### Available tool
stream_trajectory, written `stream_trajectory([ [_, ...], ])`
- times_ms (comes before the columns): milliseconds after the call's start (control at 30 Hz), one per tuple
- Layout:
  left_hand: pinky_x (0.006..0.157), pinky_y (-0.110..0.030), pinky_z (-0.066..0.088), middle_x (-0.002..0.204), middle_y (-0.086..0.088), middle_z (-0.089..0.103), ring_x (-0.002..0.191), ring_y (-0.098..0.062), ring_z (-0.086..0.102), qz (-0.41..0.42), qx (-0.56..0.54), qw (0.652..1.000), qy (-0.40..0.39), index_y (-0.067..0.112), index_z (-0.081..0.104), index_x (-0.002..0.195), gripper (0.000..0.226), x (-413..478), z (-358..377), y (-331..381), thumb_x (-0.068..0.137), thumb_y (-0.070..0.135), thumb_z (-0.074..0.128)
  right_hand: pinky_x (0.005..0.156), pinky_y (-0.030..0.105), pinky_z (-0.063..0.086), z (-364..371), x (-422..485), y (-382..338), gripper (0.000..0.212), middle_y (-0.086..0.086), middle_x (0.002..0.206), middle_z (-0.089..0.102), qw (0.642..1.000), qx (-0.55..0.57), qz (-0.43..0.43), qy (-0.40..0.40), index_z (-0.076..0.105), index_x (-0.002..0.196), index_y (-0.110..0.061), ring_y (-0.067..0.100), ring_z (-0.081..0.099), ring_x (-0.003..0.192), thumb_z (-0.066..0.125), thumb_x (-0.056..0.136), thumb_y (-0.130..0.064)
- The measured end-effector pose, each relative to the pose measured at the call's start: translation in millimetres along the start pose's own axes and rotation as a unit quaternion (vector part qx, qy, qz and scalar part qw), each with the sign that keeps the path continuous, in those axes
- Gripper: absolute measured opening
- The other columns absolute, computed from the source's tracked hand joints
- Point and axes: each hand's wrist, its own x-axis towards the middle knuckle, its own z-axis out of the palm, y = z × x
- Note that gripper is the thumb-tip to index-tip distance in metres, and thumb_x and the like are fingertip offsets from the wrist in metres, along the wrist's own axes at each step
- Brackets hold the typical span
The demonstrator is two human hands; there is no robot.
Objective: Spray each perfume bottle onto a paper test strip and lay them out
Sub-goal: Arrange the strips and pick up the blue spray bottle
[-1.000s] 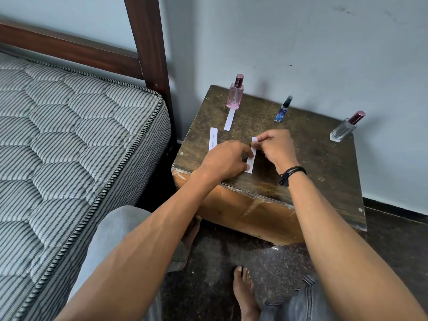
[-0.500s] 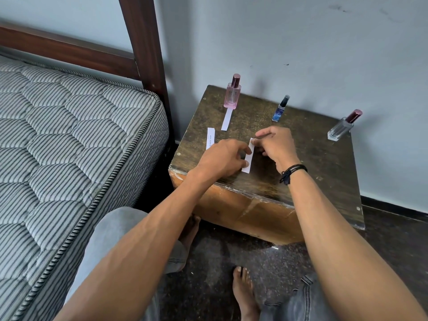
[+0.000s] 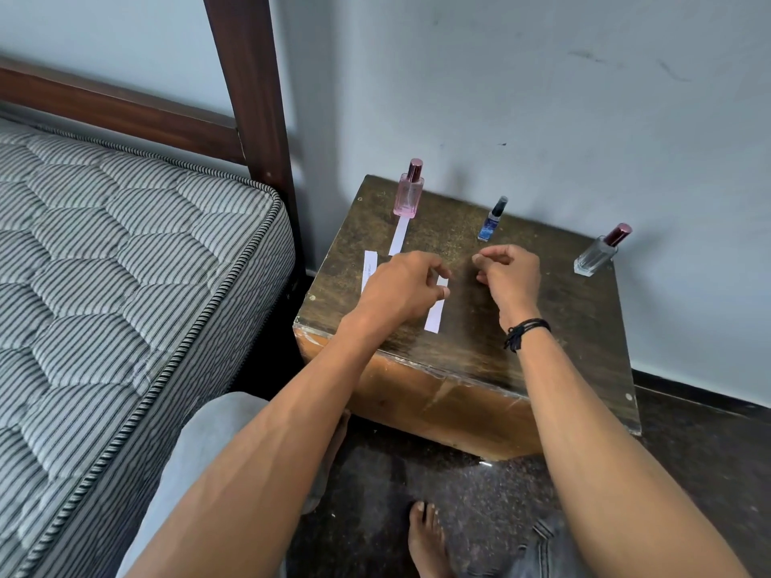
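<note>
On the wooden table [image 3: 563,319], both hands had let go of the middle strip [image 3: 434,314] they pinched half a second before.
Right hand [image 3: 507,277] had pulled off to the right, fingers curled, thumb on index tip, nothing in it. Left hand [image 3: 400,294] was loosely curled over the strip's far end, contact unclear. The strip lay flat near the front edge. A printed strip [image 3: 369,269] lay partly behind the left hand and a third strip [image 3: 397,239] at the pink bottle [image 3: 408,194]. The blue bottle [image 3: 492,221] and clear bottle [image 3: 596,254] stood by the wall.
</note>
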Motion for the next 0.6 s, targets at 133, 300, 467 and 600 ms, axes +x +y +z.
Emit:
stream_trajectory([
  [133, 0.084, -0.038, 0.055, 0.086, 0.008, 0.065, 0.086, -0.016, 0.064, 0.004, -0.006, 1.0, -0.006, 0.026, 0.07, 0.108, 0.019, -1, 3, 3, 0.089, 0.029, 0.071, 0.077, 0.036, 0.063, 3, 6, 0, 0.017, -0.001, 0.088, 0.072, 0.999, 0.024, -0.008, 0.045, 0.067, 0.097, -0.016, 0.011, 0.069, 0.066, 0.08, 0.087, -0.015],
  [300, 0.084, -0.036, 0.054, 0.089, 0.006, 0.067, 0.087, -0.015, 0.063, -0.008, -0.016, 1.0, 0.004, 0.026, 0.071, 0.108, 0.019, 1, 1, 4, 0.089, 0.026, 0.071, 0.081, 0.047, 0.061, 11, 18, -2, 0.049, 0.0, 0.107, 0.064, 0.997, 0.013, -0.018, 0.074, 0.058, 0.116, -0.025, 0.023, 0.071, 0.087, 0.087, 0.078, -0.036],
  [467, 0.08, -0.027, 0.051, 0.082, 0.014, 0.064, 0.087, -0.01, 0.062, -0.05, -0.044, 0.997, 0.033, 0.026, 0.073, 0.104, 0.017, 5, -2, 2, 0.089, 0.02, 0.069, 0.098, 0.036, 0.049, 16, 30, -11, 0.069, -0.001, 0.128, 0.059, 0.996, -0.063, -0.032, 0.05, 0.053, 0.142, -0.021, 0.013, 0.058, 0.109, 0.082, 0.083, -0.042],
  [600, 0.075, -0.024, 0.049, 0.08, 0.016, 0.063, 0.083, -0.009, 0.063, -0.072, -0.059, 0.994, 0.056, 0.028, 0.074, 0.097, 0.015, 6, -9, 1, 0.088, 0.017, 0.068, 0.097, 0.04, 0.053, 17, 38, -15, 0.05, 0.0, 0.122, 0.068, 0.995, -0.087, -0.031, 0.035, 0.066, 0.127, -0.02, 0.018, 0.066, 0.108, 0.079, 0.085, -0.044],
])
